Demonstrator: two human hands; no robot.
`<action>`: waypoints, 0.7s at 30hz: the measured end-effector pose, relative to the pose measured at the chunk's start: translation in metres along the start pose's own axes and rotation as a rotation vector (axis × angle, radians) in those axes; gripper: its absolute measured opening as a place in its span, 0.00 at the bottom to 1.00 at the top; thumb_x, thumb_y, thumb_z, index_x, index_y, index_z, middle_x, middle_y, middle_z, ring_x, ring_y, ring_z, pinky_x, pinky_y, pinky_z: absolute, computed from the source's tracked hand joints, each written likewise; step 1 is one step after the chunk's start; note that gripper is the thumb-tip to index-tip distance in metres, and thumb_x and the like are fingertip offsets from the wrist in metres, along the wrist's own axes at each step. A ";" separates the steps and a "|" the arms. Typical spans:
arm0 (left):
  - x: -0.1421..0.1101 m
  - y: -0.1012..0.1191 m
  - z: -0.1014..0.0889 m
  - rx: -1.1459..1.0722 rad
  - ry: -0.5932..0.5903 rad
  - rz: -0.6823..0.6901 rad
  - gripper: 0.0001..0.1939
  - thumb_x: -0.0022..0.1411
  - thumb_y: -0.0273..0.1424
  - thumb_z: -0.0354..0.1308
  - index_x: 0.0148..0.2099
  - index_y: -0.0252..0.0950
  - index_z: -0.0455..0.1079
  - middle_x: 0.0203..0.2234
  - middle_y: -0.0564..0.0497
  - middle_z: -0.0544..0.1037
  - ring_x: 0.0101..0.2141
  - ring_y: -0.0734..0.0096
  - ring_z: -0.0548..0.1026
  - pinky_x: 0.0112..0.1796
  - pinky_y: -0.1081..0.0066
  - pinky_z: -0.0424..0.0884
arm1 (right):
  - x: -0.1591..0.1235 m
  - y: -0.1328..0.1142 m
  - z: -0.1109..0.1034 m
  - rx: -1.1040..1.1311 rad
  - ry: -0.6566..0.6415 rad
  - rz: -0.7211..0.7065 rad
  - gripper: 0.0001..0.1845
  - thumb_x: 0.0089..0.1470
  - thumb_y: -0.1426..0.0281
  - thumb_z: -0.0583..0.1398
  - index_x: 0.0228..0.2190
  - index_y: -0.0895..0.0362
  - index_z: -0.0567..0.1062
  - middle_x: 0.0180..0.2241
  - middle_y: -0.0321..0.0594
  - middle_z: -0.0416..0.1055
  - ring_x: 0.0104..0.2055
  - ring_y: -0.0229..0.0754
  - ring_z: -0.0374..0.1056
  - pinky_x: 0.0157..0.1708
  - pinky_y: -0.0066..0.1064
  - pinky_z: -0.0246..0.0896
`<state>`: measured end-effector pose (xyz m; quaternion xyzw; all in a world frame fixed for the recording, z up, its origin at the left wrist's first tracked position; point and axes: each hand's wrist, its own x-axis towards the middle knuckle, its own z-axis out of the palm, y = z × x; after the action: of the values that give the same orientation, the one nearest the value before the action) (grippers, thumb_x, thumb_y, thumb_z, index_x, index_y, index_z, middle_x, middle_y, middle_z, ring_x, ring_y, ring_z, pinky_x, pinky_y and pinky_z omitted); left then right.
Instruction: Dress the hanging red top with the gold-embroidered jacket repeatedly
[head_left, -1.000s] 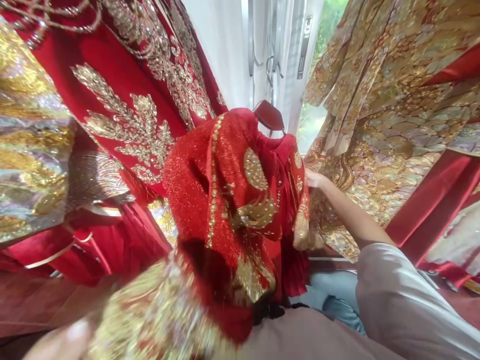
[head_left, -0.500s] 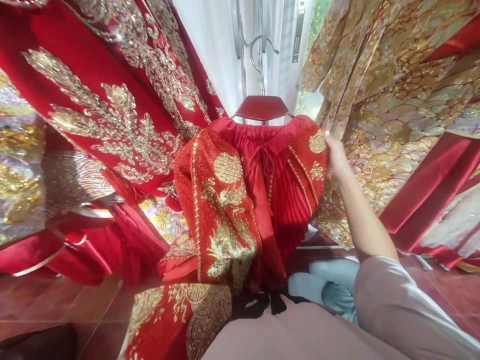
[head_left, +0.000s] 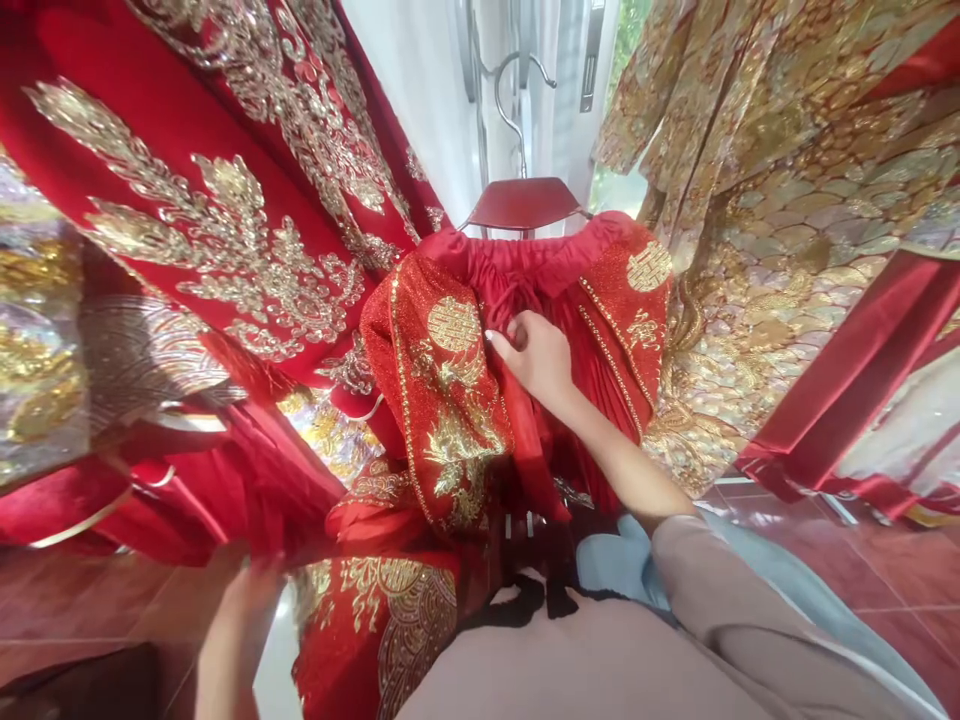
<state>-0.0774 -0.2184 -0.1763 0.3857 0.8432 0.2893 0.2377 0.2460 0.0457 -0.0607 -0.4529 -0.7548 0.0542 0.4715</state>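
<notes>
A red skirt (head_left: 622, 330) with a gathered waistband and gold embroidery hangs from a dark red hanger (head_left: 525, 205) with a metal hook. At the front of the waist, over the tie bow (head_left: 514, 293), my right hand (head_left: 536, 362) is closed, with thumb and fingertips pinched on the tie; the bow is partly hidden. My left hand (head_left: 251, 590) is low on the left, smeared by motion, beside a red cloth panel with gold embroidery (head_left: 341, 640). Its fingers do not show clearly.
A red gown with beaded gold sprays (head_left: 240, 240) hangs close on the left. On the right hangs a gold, scale-patterned garment (head_left: 780, 240). Behind stands a white door frame (head_left: 600, 60). Dark red floor tiles (head_left: 870, 570) show below.
My right hand has moved from the skirt's right edge to the tie at its middle. My left hand has come into view at the lower left. The skirt has shifted slightly.
</notes>
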 end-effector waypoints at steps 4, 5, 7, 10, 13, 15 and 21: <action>0.011 0.066 -0.009 0.017 0.232 0.135 0.08 0.54 0.44 0.55 0.32 0.47 0.70 0.30 0.63 0.79 0.47 0.48 0.73 0.51 0.55 0.65 | 0.001 0.015 0.003 0.033 0.085 -0.007 0.14 0.58 0.59 0.56 0.38 0.58 0.70 0.30 0.41 0.70 0.30 0.40 0.63 0.29 0.29 0.51; 0.010 0.088 -0.005 -0.041 0.199 0.214 0.09 0.54 0.44 0.56 0.36 0.48 0.71 0.34 0.63 0.80 0.48 0.51 0.73 0.52 0.58 0.65 | 0.001 0.018 0.003 0.044 0.063 -0.018 0.13 0.58 0.61 0.55 0.38 0.58 0.70 0.29 0.40 0.69 0.30 0.40 0.63 0.30 0.29 0.52; 0.004 0.133 0.010 -0.153 0.151 0.344 0.11 0.55 0.42 0.56 0.39 0.45 0.72 0.38 0.59 0.79 0.44 0.55 0.74 0.51 0.61 0.66 | 0.001 0.021 0.003 0.042 0.000 -0.045 0.10 0.59 0.64 0.54 0.34 0.58 0.69 0.28 0.39 0.69 0.29 0.40 0.64 0.31 0.29 0.52; -0.009 0.192 0.033 -0.163 0.125 0.629 0.12 0.57 0.40 0.55 0.36 0.39 0.74 0.37 0.51 0.79 0.40 0.59 0.75 0.46 0.64 0.67 | -0.002 0.019 0.004 -0.054 -0.037 -0.049 0.12 0.61 0.66 0.51 0.30 0.58 0.69 0.27 0.41 0.69 0.29 0.40 0.64 0.29 0.29 0.50; -0.020 0.241 0.044 -0.029 0.138 0.961 0.12 0.62 0.37 0.51 0.38 0.38 0.74 0.37 0.49 0.78 0.39 0.62 0.74 0.46 0.64 0.65 | -0.005 0.012 0.005 -0.093 0.002 -0.035 0.12 0.61 0.67 0.49 0.33 0.59 0.70 0.33 0.45 0.70 0.33 0.43 0.66 0.31 0.31 0.52; -0.021 0.271 0.044 0.079 0.252 1.124 0.12 0.64 0.34 0.49 0.38 0.38 0.73 0.37 0.48 0.77 0.40 0.63 0.73 0.49 0.60 0.60 | -0.004 0.006 0.005 -0.054 0.039 -0.042 0.12 0.61 0.68 0.50 0.39 0.59 0.70 0.37 0.46 0.71 0.37 0.44 0.66 0.33 0.31 0.54; 0.014 0.354 0.046 0.295 0.382 1.376 0.13 0.65 0.27 0.44 0.46 0.35 0.68 0.43 0.46 0.72 0.44 0.61 0.68 0.48 0.57 0.54 | 0.008 0.005 0.008 0.013 0.003 -0.043 0.09 0.57 0.69 0.51 0.27 0.57 0.67 0.25 0.38 0.66 0.26 0.38 0.60 0.29 0.29 0.51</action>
<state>0.1249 -0.0035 0.0255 0.7993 0.4670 0.3189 -0.2035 0.2417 0.0571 -0.0624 -0.4337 -0.7632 0.0482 0.4765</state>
